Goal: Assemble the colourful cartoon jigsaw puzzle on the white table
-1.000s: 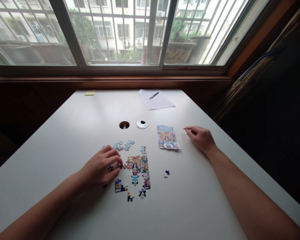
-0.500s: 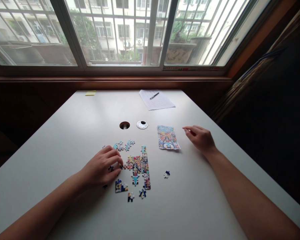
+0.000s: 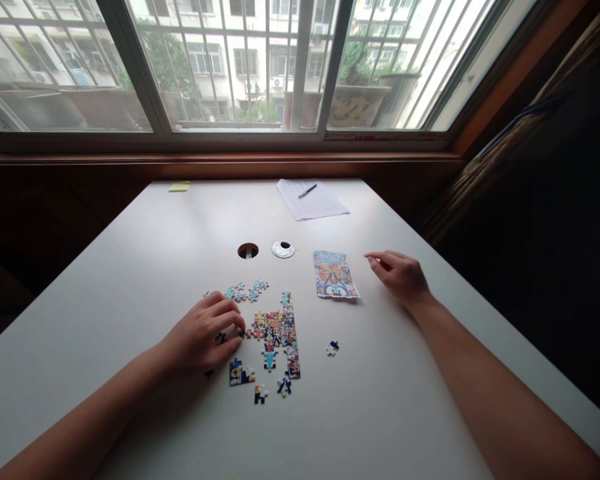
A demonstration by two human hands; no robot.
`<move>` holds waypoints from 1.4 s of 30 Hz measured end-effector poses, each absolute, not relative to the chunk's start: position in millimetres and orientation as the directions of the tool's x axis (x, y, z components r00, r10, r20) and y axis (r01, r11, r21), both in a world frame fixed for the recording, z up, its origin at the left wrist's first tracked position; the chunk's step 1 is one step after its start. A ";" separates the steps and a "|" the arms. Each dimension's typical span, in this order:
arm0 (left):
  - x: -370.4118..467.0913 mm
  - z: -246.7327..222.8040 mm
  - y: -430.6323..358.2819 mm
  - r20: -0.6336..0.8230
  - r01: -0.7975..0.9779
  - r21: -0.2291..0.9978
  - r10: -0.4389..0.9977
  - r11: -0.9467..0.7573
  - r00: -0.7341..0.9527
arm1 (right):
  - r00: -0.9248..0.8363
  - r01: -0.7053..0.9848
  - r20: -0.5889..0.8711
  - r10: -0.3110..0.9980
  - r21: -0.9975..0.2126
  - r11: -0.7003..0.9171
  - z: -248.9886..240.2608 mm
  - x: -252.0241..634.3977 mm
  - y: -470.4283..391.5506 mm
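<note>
A partly joined jigsaw puzzle [image 3: 275, 327] lies on the white table, with its right edge in one long strip. At its left side is my left hand [image 3: 213, 330], palm down with curled fingers. Thumb and forefinger close around a small dark puzzle piece [image 3: 243, 333], partly hidden by the fingertips. Another dark piece [image 3: 220, 338] shows under the hand. To the right, my right hand [image 3: 400, 277] rests on the table with fingers drawn together, nothing visible in them. Beside it lies a colourful picture sheet [image 3: 336, 275]. A single loose piece [image 3: 333, 348] sits below that sheet.
Loose light-blue pieces [image 3: 257, 289] lie above the puzzle; a joined corner [image 3: 240, 373] and several more lie below. Farther back are a round cable hole [image 3: 248, 251], its metal cover [image 3: 283, 249], papers [image 3: 320, 205] with a pen [image 3: 307, 191], and yellow sticky notes [image 3: 179, 187].
</note>
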State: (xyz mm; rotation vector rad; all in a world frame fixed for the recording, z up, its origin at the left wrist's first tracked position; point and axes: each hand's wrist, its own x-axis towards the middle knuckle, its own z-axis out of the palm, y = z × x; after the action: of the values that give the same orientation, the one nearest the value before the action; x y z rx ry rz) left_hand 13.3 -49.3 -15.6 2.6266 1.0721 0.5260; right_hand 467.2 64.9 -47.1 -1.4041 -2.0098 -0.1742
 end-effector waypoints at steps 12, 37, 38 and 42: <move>10.8 -19.4 -47.4 0.229 0.608 0.352 0.696 -0.711 0.681 | -0.203 0.874 0.579 0.789 -0.257 0.413 -48.7 468.9 65.6; 10.8 -22.4 -46.6 0.236 0.617 0.337 0.698 -0.711 0.676 | -0.201 0.870 0.573 0.794 -0.269 0.414 -51.0 470.2 66.6; 10.5 -22.6 -46.4 0.235 0.616 0.336 0.697 -0.712 0.677 | -0.203 0.869 0.575 0.792 -0.267 0.416 -50.9 470.1 66.6; 10.1 -23.1 -46.1 0.236 0.609 0.336 0.690 -0.719 0.684 | -0.209 0.870 0.579 0.788 -0.258 0.421 -50.5 470.0 66.4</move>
State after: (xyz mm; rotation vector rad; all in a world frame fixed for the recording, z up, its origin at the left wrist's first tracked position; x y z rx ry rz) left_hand 10.1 -46.1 -23.1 2.6663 1.0446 0.5120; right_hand 470.0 66.4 -50.5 -1.3977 -2.0266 -0.1613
